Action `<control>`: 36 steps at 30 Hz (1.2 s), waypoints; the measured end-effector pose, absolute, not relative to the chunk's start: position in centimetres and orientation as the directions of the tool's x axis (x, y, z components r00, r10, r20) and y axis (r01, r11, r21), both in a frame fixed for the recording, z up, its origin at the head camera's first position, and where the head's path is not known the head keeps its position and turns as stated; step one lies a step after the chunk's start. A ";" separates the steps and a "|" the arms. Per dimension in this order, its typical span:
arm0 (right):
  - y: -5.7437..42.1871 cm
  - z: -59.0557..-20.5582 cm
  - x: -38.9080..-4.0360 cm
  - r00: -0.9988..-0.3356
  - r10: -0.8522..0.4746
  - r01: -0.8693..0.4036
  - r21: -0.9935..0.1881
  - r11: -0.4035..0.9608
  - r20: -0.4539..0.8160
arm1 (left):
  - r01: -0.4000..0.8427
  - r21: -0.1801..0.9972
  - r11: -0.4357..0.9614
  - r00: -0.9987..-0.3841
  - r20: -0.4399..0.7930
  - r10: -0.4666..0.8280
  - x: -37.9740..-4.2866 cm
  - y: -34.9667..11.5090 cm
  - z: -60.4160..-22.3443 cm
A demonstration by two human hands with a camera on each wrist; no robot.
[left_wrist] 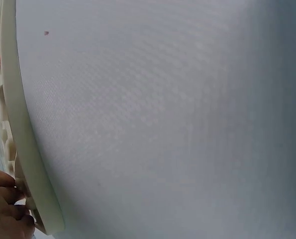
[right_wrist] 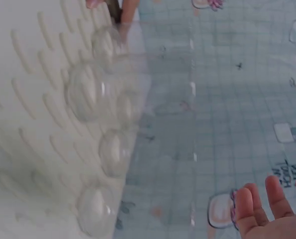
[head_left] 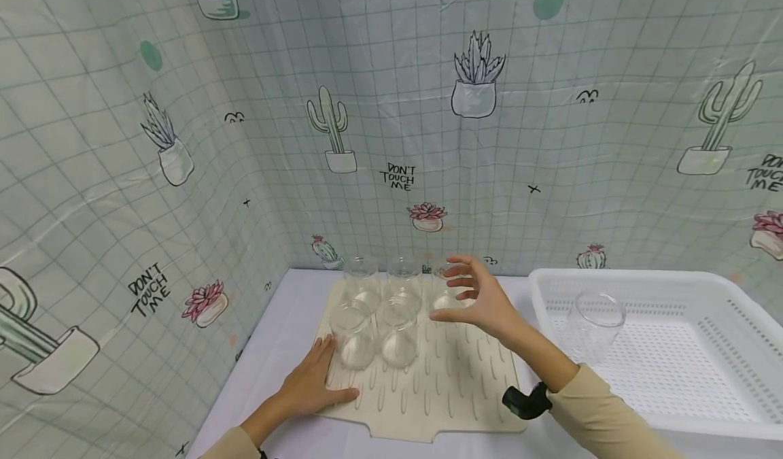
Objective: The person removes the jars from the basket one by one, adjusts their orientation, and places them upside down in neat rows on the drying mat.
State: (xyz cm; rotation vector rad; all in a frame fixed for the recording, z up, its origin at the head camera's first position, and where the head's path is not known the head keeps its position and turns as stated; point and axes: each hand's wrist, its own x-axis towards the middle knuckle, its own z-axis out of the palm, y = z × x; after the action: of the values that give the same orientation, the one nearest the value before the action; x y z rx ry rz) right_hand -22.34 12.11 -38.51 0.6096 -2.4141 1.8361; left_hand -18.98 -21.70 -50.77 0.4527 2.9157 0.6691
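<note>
Several clear drinking glasses stand on a cream ridged drying board (head_left: 428, 404), three in the back row and two in front (head_left: 357, 347). My right hand (head_left: 480, 302) is beside the back row's rightmost glass (head_left: 443, 300), thumb and fingers spread apart and partly covering it. In the right wrist view those fingers (right_wrist: 274, 199) appear apart from the glasses (right_wrist: 88, 94). The left hand (head_left: 308, 381) rests at the board's left edge, thumb and fingers spread. Seen from the left wrist, its fingertips (left_wrist: 8, 191) touch the board's rim (left_wrist: 23, 124).
To the right stands a white perforated plastic basket (head_left: 630, 275) with one clear glass (head_left: 595, 326) in it. A printed cactus curtain (head_left: 391, 126) closes off the back and left. White cloth (head_left: 269, 330) covers the table around the board.
</note>
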 end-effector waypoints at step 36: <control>33.3 -38.5 -23.7 -0.953 -0.041 -0.263 -0.748 0.609 0.301 | 0.285 0.453 0.845 -0.941 -0.033 0.336 -18.7 -21.9 -51.1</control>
State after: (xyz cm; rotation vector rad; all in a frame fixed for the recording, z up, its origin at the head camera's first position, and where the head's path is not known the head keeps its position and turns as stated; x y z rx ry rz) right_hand -23.71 33.26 -38.47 0.2492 -2.5829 1.2621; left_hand -18.69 -21.92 -51.14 0.4915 2.9098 0.6883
